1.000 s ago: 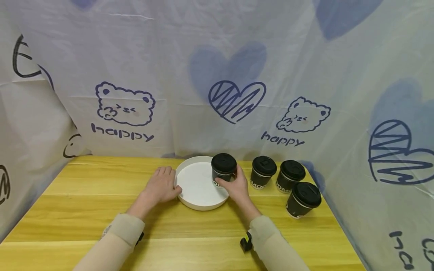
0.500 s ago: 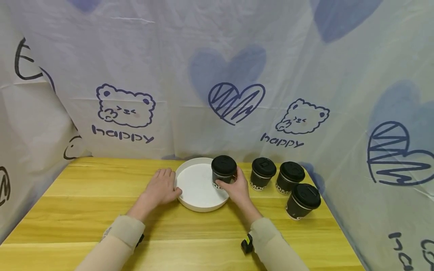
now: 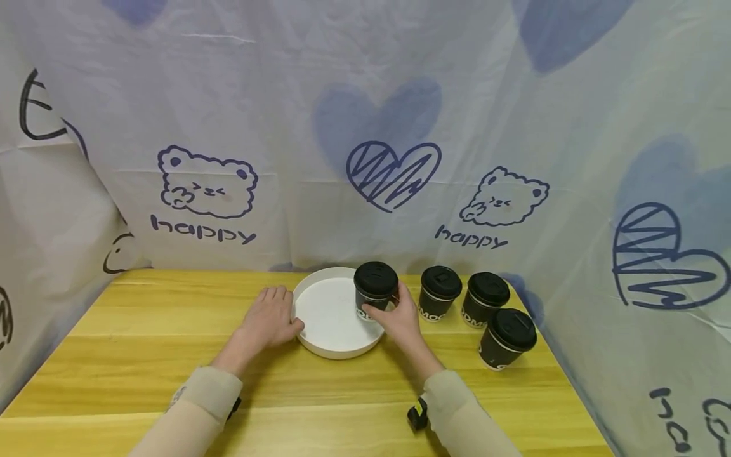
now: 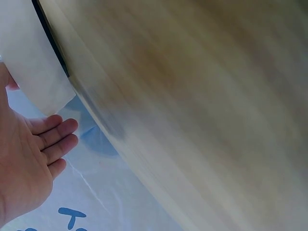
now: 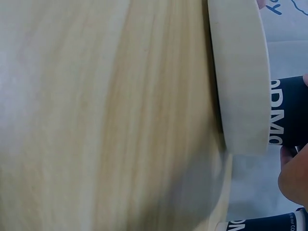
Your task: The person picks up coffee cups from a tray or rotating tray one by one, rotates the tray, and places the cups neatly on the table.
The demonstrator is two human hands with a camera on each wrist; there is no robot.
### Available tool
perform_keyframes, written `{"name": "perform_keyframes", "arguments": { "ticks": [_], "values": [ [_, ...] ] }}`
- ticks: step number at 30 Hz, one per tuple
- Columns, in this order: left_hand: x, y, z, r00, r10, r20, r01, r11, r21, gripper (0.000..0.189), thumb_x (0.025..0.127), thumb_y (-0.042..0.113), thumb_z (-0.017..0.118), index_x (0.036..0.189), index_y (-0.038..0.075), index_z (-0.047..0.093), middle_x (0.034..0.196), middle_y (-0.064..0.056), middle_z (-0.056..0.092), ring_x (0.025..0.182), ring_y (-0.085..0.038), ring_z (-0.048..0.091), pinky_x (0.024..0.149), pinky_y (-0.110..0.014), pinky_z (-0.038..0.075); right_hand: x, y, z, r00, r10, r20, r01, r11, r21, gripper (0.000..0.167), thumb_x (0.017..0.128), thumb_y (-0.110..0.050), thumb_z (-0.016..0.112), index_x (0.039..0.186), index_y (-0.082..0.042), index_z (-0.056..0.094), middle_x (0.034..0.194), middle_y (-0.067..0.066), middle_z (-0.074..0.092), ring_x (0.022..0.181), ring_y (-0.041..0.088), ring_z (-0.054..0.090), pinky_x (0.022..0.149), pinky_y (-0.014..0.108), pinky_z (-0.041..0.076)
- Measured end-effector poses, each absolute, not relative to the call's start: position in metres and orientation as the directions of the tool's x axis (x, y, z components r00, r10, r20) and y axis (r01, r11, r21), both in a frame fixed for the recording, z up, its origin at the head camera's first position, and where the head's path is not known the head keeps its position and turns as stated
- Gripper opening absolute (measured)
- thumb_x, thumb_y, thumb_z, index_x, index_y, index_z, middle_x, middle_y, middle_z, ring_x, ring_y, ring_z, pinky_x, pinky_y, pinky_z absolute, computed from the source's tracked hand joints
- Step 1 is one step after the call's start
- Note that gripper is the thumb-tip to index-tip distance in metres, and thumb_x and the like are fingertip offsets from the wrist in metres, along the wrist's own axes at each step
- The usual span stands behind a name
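Note:
A round white tray (image 3: 331,317) with a low rim lies near the back of the wooden table. My right hand (image 3: 402,317) grips a black paper coffee cup (image 3: 374,301) with a black lid, upright over the tray's right side. In the right wrist view the tray's wall (image 5: 240,77) hides the base of the cup (image 5: 288,113), so I cannot tell whether it touches the tray. At the tray's left rim rests my left hand (image 3: 271,320), thumb at the edge. Its fingers (image 4: 60,132) look loosely extended beside the tray's wall (image 4: 36,53) in the left wrist view.
Right of the tray stand a lidded black cup (image 3: 438,295), a second cup (image 3: 482,301) beside it, and a third cup (image 3: 505,339) nearer me. A pale printed curtain (image 3: 320,209) hangs behind the wooden table (image 3: 320,393) and along its sides.
The head view shifts slightly. Both hands, the cup and the tray keep nearly the same places relative to one another.

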State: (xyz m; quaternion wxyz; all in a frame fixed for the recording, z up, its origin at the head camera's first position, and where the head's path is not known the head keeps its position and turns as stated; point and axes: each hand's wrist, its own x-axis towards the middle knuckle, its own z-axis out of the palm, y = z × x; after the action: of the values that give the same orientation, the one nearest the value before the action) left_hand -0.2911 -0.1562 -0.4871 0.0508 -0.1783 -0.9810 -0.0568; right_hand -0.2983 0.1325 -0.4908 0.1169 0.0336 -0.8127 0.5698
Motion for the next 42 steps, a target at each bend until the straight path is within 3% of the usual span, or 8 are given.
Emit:
{"name": "perform_keyframes", "arguments": {
  "ticks": [26, 42],
  "values": [
    [-0.288, -0.156, -0.492, -0.93, 0.346, 0.125, 0.359, 0.928, 0.098, 0.067, 0.092, 0.038, 0.06, 0.13, -0.016, 0.052, 0.13, -0.032, 0.054, 0.126, -0.049, 0.048, 0.118, -0.059, 0.032, -0.272, 0.152, -0.475, -0.944, 0.086, 0.32, -0.282, 0.296, -0.913, 0.077, 0.076, -0.007, 0.091, 0.143, -0.002, 0.053, 0.139, 0.018, 0.06, 0.135, 0.036, 0.055, 0.117, 0.047, 0.041],
    [-0.29, -0.155, -0.487, -0.93, 0.346, 0.124, 0.358, 0.929, 0.091, 0.064, 0.092, 0.037, 0.059, 0.127, -0.016, 0.052, 0.125, -0.031, 0.055, 0.122, -0.048, 0.049, 0.116, -0.06, 0.034, -0.254, 0.175, -0.478, -0.945, 0.094, 0.313, -0.273, 0.298, -0.915, 0.083, 0.078, -0.004, 0.089, 0.149, -0.003, 0.047, 0.148, 0.018, 0.054, 0.14, 0.035, 0.05, 0.119, 0.047, 0.039]
  ]
}}
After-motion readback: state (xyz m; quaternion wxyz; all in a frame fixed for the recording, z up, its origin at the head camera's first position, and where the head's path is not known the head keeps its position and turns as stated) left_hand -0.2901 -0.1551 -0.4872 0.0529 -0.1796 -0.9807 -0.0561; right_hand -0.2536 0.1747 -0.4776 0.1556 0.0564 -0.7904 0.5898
